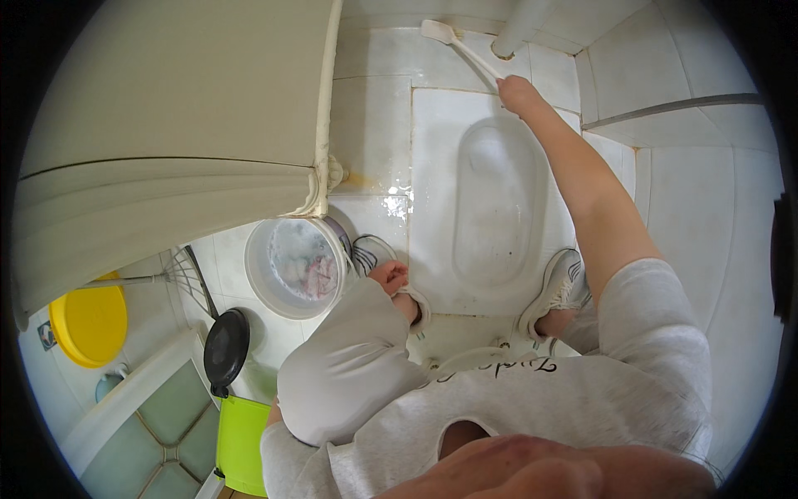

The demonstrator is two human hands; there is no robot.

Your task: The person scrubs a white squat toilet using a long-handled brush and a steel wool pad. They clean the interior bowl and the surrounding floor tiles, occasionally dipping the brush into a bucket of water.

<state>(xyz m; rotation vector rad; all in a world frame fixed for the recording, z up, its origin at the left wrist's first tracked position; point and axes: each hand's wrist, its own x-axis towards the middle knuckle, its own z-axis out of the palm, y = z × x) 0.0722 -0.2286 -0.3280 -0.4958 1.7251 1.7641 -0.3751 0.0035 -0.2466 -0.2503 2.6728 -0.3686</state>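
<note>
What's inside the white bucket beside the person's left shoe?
The white bucket holds water topped with foam, and pinkish, cloth-like material shows in it. The bottom, and anything beneath the foam or material, is covered, so it cannot be seen.

Light grey T-shirt (pixel 532 407): short sleeves (pixel 644 308), dark script lettering (pixel 544 366) across chest. Plain pale grey trousers (pixel 345 370). Pale lace-up shoes (pixel 542 291), dark side stripes (pixel 573 269).
</note>
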